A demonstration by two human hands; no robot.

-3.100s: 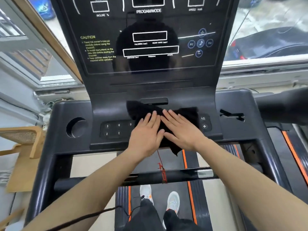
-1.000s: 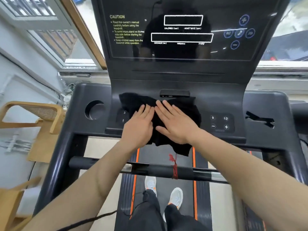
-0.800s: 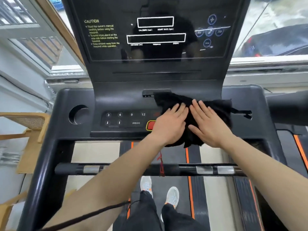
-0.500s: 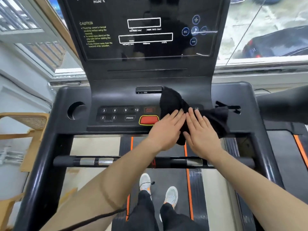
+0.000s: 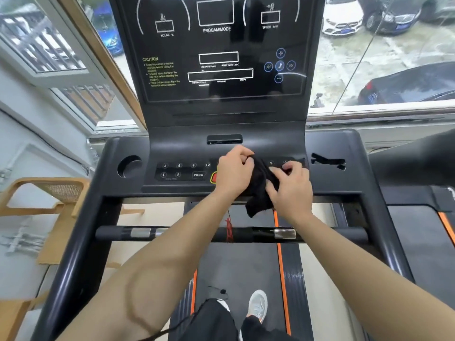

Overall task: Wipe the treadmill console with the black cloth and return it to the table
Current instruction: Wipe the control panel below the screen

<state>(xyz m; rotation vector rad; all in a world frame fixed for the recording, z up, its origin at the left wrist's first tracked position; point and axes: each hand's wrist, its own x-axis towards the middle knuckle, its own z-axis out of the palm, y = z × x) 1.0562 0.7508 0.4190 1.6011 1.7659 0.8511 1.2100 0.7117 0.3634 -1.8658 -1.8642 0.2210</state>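
Note:
The black cloth (image 5: 259,190) is bunched into a narrow wad between my two hands, over the button panel of the black treadmill console (image 5: 179,148). My left hand (image 5: 234,173) curls its fingers around the cloth's upper end. My right hand (image 5: 290,190) pinches the cloth's right side, fingers closed on it. The cloth's lower end hangs past the console's front edge. Both hands hide the middle of the button row and most of the red stop button (image 5: 213,177).
The dark display screen (image 5: 221,50) rises behind the panel. A round cup holder (image 5: 129,166) sits at the console's left. A handlebar (image 5: 172,233) crosses below my forearms, with a red cord tied on it. A wooden chair (image 5: 46,193) stands left; windows lie behind.
My flat hands slid the spread cloth from the panel's left to its right, then back toward the middle. Now both hands have closed and gathered the cloth into a bunch.

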